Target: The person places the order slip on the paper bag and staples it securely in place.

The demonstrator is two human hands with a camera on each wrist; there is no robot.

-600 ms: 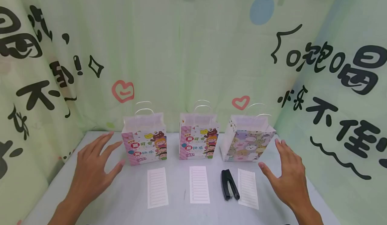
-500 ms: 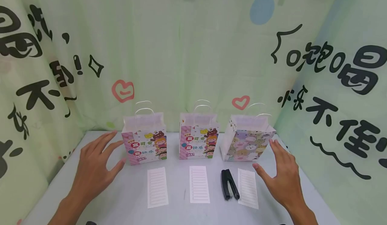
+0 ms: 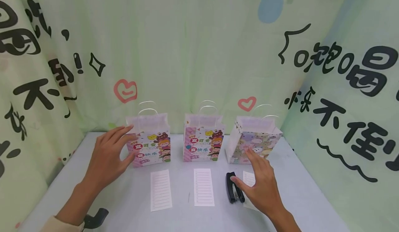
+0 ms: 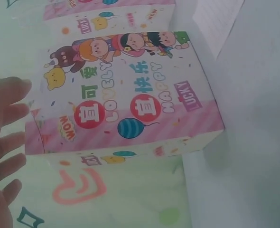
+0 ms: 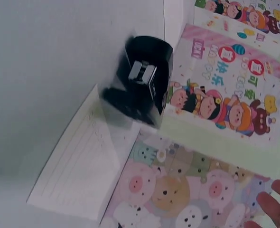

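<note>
My left hand (image 3: 110, 152) hovers beside the left paper gift bag (image 3: 154, 145), fingers spread and bent slightly toward its side. In the left wrist view, a gap shows between the fingertips (image 4: 17, 86) and the bag's printed front. My right hand (image 3: 263, 187) hangs over the black stapler (image 3: 230, 190) with its fingers apart. Its thumb overlaps the stapler's top in the head view; contact cannot be told. The right-hand paper slip (image 3: 248, 178) lies partly hidden under that hand. Behind it stands the right gift bag (image 3: 244, 143), printed with animal faces.
A middle gift bag (image 3: 202, 143) stands between the others. Two more lined paper slips lie in front: a left slip (image 3: 161, 190) and a middle slip (image 3: 204, 187). A patterned curtain (image 3: 187, 51) encloses the white table (image 3: 184, 221).
My right hand has moved left from beside the right bag to over the stapler. The left hand has come right, closer to the left bag. The head view has shifted slightly.
</note>
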